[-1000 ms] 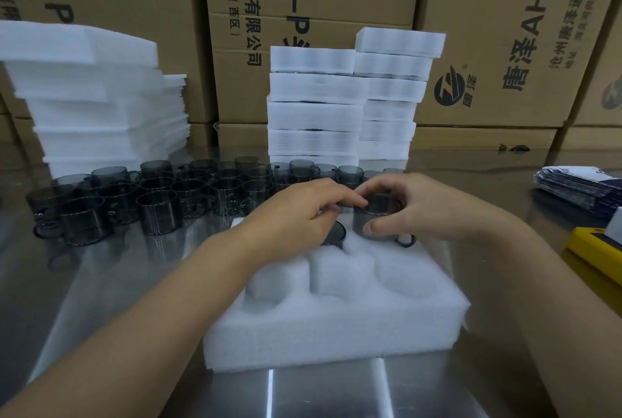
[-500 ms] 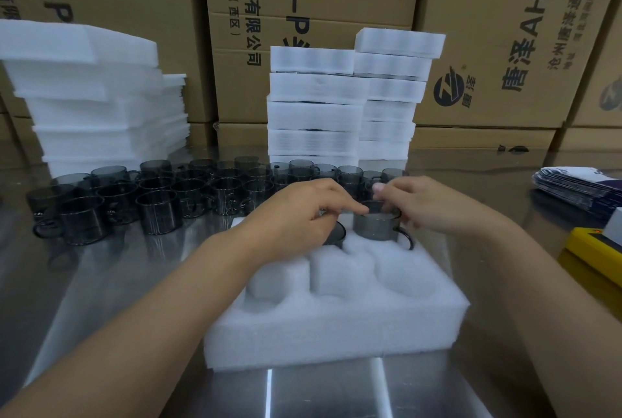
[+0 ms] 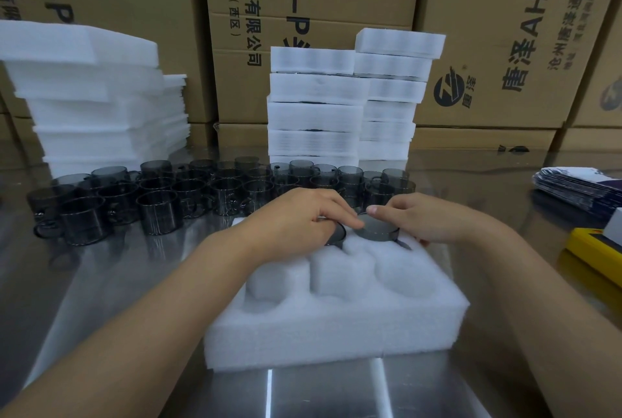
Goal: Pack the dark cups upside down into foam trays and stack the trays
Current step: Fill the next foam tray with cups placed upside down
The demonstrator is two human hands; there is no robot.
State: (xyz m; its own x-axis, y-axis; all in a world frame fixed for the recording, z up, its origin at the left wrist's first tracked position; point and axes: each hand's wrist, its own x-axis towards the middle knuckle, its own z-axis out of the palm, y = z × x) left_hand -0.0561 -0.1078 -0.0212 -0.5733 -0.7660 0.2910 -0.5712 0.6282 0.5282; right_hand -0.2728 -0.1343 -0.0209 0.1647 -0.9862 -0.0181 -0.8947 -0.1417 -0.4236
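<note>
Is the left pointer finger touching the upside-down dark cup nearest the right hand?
Touching. In the head view the index fingertip of the left hand lies on the upturned base of the dark translucent plastic cup, no gap.

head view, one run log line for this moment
left hand: on back-middle cup | right hand: holds upside-down back-right cup | foam tray: front pockets unfilled

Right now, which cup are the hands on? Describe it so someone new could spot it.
Find the white foam tray at the near centre of the table, between the forearms. In its far-right pocket sits the dark cup, with the right hand around it. Unlike the loose cups standing mouth-up behind, it shows its flat base upward, sunk into foam.
</note>
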